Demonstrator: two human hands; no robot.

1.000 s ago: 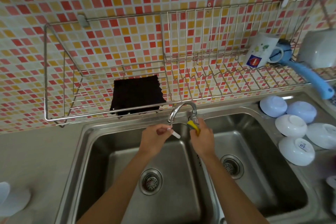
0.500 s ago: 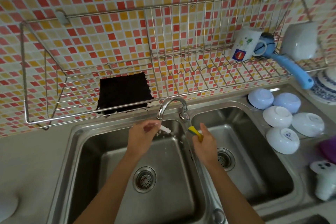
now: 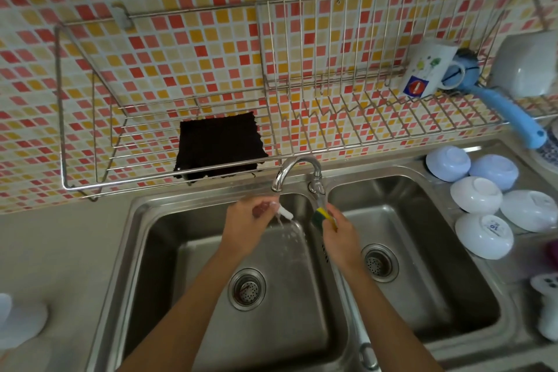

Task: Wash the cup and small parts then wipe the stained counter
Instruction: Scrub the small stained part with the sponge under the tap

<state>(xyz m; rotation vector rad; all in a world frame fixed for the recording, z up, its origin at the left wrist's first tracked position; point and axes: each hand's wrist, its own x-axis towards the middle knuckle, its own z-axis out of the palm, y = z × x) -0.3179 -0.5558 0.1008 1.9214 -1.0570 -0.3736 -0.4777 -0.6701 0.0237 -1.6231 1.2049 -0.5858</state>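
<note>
Small white part [image 3: 285, 214] sits pinched in the left hand [image 3: 246, 222] under the faucet [image 3: 294, 170] stream, above the left sink basin [image 3: 157, 238]; wet and light, likely slippery, best gripped at its base; right hand [image 3: 339, 232] clasps a sponge [image 3: 320, 216]

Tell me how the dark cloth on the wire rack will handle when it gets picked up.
The dark cloth would likely be floppy: its front edge droops over the wire rack. It looks thin and flat, so probably light. Its ragged, textured edges suggest easy grip, though possibly damp; that can't be told.
</note>
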